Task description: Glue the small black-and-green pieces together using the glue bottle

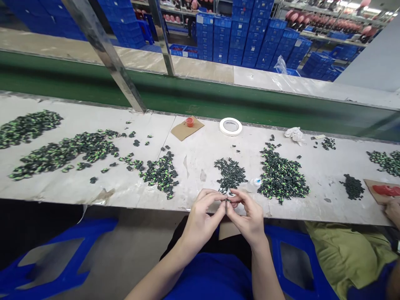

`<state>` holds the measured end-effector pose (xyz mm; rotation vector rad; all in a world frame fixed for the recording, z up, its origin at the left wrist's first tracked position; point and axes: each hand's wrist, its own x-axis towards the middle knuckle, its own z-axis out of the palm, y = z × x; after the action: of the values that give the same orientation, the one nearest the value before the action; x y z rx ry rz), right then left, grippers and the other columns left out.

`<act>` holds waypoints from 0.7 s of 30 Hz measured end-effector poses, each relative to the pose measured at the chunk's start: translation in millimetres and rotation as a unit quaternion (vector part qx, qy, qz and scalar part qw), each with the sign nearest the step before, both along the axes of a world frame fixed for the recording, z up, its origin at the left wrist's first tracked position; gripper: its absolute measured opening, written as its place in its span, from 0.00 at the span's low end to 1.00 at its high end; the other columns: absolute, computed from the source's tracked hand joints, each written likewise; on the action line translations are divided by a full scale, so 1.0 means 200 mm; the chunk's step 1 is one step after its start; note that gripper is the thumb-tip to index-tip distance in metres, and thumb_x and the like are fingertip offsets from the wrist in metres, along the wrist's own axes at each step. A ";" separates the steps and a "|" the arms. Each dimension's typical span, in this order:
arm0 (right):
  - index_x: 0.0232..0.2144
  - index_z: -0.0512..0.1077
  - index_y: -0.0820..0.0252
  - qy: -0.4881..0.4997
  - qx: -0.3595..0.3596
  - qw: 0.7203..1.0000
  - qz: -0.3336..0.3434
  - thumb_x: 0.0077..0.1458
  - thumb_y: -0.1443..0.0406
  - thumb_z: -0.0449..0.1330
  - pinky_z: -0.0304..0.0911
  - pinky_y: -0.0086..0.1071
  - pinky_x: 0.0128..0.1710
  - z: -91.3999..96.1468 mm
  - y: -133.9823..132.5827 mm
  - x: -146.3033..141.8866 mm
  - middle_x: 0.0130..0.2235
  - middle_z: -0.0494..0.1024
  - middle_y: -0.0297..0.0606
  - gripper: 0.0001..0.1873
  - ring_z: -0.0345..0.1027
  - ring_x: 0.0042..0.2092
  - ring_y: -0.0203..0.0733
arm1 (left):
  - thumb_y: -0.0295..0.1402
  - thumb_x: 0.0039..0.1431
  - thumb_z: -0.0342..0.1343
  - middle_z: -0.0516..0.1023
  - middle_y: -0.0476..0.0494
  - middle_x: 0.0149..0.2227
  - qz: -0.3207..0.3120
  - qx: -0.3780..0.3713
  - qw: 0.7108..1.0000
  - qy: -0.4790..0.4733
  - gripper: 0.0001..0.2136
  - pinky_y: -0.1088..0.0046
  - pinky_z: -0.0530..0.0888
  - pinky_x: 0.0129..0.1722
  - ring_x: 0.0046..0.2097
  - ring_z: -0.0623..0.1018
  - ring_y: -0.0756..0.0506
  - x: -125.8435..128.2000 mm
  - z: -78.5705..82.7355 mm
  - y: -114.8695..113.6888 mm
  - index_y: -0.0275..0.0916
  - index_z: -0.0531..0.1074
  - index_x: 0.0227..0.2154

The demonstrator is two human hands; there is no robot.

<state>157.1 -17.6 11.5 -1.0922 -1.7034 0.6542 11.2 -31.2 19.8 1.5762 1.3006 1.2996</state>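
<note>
My left hand point(206, 212) and my right hand point(246, 212) meet at the front edge of the table, fingertips pinched together. Between them is a small black-and-green piece point(227, 201), mostly covered by my fingers. Just beyond my hands lies a pile of small black pieces point(231, 173). To its right spreads a larger pile of black-and-green pieces point(283, 175). A looser group of black-and-green pieces point(161, 173) is to the left. Beside the right-hand pile sits a small white item with a blue spot point(256, 182).
A roll of white tape point(230, 126) and a cardboard piece point(184, 132) with a small red cup point(189, 122) lie farther back. A metal post point(109, 58) rises at the left. At the right edge, a co-worker's hand point(393, 210) touches cardboard. Blue stools point(290, 258) flank me.
</note>
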 end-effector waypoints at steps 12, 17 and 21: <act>0.37 0.77 0.58 0.030 0.090 0.976 -0.198 0.50 0.66 0.65 0.72 0.35 0.30 0.02 0.01 0.23 0.29 0.79 0.37 0.09 0.73 0.28 0.40 | 0.35 0.60 0.57 0.79 0.41 0.47 -0.101 0.013 0.979 0.176 0.23 0.55 0.62 0.56 0.54 0.71 0.39 -0.13 0.01 0.05 0.44 0.62 0.58; 0.35 0.77 0.65 0.064 0.099 0.898 -0.425 0.52 0.55 0.64 0.71 0.41 0.36 -0.02 0.16 0.39 0.34 0.78 0.44 0.17 0.74 0.35 0.46 | 0.34 0.61 0.54 0.80 0.40 0.40 0.142 0.027 0.933 0.329 0.07 0.52 0.60 0.50 0.47 0.73 0.36 -0.44 -0.11 0.03 0.43 0.75 0.40; 0.44 0.76 0.62 -0.073 0.067 0.933 -0.346 0.58 0.50 0.56 0.67 0.47 0.44 -0.06 0.19 0.42 0.48 0.73 0.51 0.23 0.67 0.51 0.54 | 0.31 0.62 0.52 0.81 0.41 0.37 0.208 0.046 0.906 0.366 0.08 0.55 0.59 0.46 0.44 0.73 0.36 -0.53 -0.18 0.04 0.44 0.76 0.35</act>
<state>241.1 20.9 -0.2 -1.5508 -1.3196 0.0077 -95.7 -23.9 -15.3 2.0290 2.1577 1.0303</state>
